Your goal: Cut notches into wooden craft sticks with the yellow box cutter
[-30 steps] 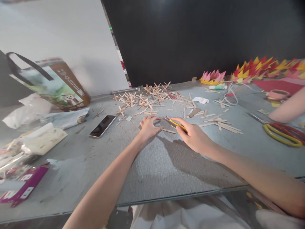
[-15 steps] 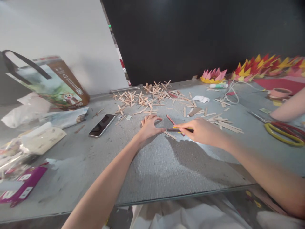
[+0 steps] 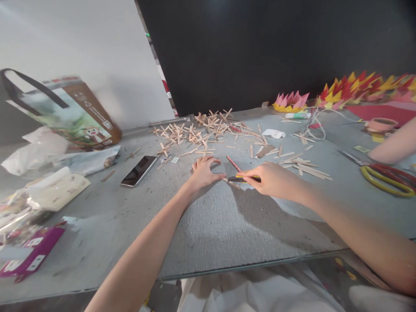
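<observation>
My right hand (image 3: pixel 274 180) is closed around a yellow and black utility knife (image 3: pixel 256 178), its blade pointing left toward my left thumb. The blade lies over a short wooden craft stick (image 3: pixel 234 185) on the table. My left hand (image 3: pixel 205 172) rests on the table, fingers bent, with the thumb tip pressing the near end of that stick. How the other fingers touch it is hidden. Just beyond the knife lies a red striped pencil (image 3: pixel 232 163), partly covered by my right hand.
Behind my hands spreads a pile of craft sticks (image 3: pixel 195 134); more sticks (image 3: pixel 310 169) lie right. A phone (image 3: pixel 139 170), paper bag (image 3: pixel 87 112) and purple packet (image 3: pixel 35 249) are left. Scissors (image 3: pixel 386 180), a tape roll (image 3: pixel 381 125) and another person's arm (image 3: pixel 394 145) are right.
The knife and my right hand have shifted slightly, with the blade tilted a little differently over the stick. My left hand stays in place.
</observation>
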`<control>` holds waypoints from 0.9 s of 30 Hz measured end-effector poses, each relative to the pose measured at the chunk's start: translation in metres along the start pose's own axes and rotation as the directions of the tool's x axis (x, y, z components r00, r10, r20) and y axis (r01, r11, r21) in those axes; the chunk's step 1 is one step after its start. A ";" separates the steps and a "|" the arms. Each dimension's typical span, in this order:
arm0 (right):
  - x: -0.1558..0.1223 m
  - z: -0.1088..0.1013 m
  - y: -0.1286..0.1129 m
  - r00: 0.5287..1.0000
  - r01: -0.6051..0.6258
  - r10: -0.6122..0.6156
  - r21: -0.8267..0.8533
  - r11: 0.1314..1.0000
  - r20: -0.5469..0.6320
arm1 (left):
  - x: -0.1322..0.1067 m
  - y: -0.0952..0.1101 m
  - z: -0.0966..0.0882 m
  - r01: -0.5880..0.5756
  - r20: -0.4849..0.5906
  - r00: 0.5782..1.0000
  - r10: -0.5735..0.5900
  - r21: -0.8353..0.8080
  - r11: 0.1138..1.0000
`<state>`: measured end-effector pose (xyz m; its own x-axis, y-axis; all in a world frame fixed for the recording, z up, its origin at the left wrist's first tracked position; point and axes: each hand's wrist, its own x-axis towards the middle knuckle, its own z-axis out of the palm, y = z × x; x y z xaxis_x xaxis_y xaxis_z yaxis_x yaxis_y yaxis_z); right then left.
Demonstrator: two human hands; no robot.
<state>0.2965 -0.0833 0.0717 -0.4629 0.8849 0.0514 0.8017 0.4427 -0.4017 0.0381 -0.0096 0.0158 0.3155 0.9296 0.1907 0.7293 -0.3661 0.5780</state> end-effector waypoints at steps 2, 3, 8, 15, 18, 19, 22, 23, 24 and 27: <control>0.000 0.000 0.000 1.000 0.001 -0.001 0.007 1.000 -0.003 | 0.000 -0.001 0.001 -0.007 -0.007 1.000 0.007 -0.009 1.000; 0.000 0.000 -0.001 1.000 0.000 0.000 0.007 1.000 -0.006 | 0.001 -0.001 0.001 -0.009 -0.007 1.000 0.008 -0.011 1.000; -0.001 -0.001 -0.002 1.000 -0.005 0.005 -0.005 1.000 -0.004 | 0.001 -0.002 0.001 0.003 0.005 1.000 -0.003 0.003 1.000; -0.001 -0.001 0.000 1.000 -0.015 0.016 -0.017 1.000 0.026 | 0.000 0.000 -0.001 -0.002 0.000 1.000 0.002 -0.008 1.000; -0.001 -0.001 0.000 1.000 -0.002 0.002 -0.025 1.000 0.012 | 0.001 0.001 -0.001 -0.003 0.000 1.000 0.003 -0.004 1.000; -0.001 -0.001 -0.001 1.000 0.002 -0.002 -0.027 1.000 0.006 | 0.001 0.000 -0.001 -0.005 -0.001 1.000 0.005 -0.003 1.000; -0.002 0.000 -0.002 1.000 0.003 -0.003 -0.057 0.998 -0.006 | 0.001 -0.001 0.000 -0.012 -0.002 1.000 0.012 -0.005 1.000; -0.002 0.001 -0.003 1.000 0.001 -0.002 -0.078 0.997 -0.012 | 0.001 -0.001 0.001 -0.014 -0.002 1.000 0.014 -0.007 1.000; -0.002 0.001 -0.003 1.000 0.001 -0.003 -0.100 0.995 -0.015 | 0.001 -0.002 0.001 -0.016 -0.002 1.000 0.016 -0.008 1.000; 0.002 -0.001 -0.006 0.999 0.036 -0.039 -0.163 0.986 -0.013 | 0.001 -0.002 0.001 -0.014 -0.004 1.000 0.014 -0.007 1.000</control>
<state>0.2913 -0.0840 0.0751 -0.4888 0.8688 0.0793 0.8352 0.4923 -0.2450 0.0375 -0.0085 0.0142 0.3237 0.9244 0.2018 0.7207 -0.3791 0.5804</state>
